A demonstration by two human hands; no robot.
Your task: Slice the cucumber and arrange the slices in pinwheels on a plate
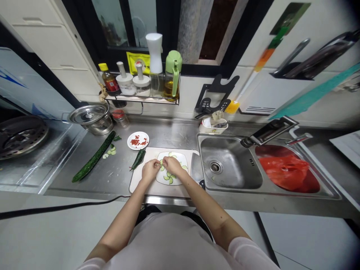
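Your left hand and right hand cover part of the white plate; the cucumber slice pinched between them is too small to make out; your fingertip contact cannot be told; stove burner cut off at left edge.

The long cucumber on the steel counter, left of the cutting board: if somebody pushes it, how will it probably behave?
The long cucumber looks round and straight, so it would probably roll on the smooth steel counter. It seems firm, likely stiff when lifted.

Pale green cucumber slices are seen on a white plate; a dark green cucumber lies on the steel-grey table. Red bits, perhaps chilli, fill a white saucer.
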